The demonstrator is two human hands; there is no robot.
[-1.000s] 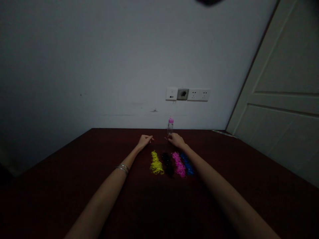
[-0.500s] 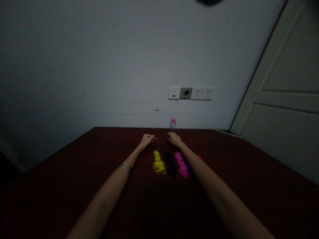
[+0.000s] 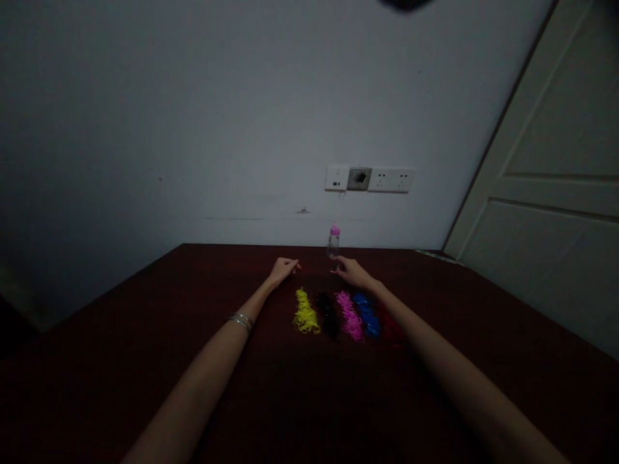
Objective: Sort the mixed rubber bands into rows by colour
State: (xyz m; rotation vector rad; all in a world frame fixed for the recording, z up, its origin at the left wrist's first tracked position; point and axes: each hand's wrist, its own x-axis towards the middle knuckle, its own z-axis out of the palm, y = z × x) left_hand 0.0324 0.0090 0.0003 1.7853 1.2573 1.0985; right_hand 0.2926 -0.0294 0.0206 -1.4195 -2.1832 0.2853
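My left hand (image 3: 284, 267) rests over the far part of the table, its fingers closed in a pinch; anything between them is too small to make out. To its right, my right hand (image 3: 353, 270) has thumb and forefinger apart, close to a clear bottle with a pink cap (image 3: 333, 241). Below the hands lie piles of thin loops like rubber bands, side by side: yellow (image 3: 305, 314), black (image 3: 329, 316), pink (image 3: 349, 316) and blue (image 3: 366, 316). A dark red pile (image 3: 389, 327) is partly hidden by my right forearm.
The dark red-brown table (image 3: 290, 399) runs up to a pale wall (image 3: 242, 129) with a row of sockets (image 3: 370, 179). A panelled door (image 3: 546, 187) stands at the right. The light is dim.
My right hand has shifted to the right and its thumb and forefinger have spread apart. The blue pile and more of the bottle now show. My left hand has hardly moved.
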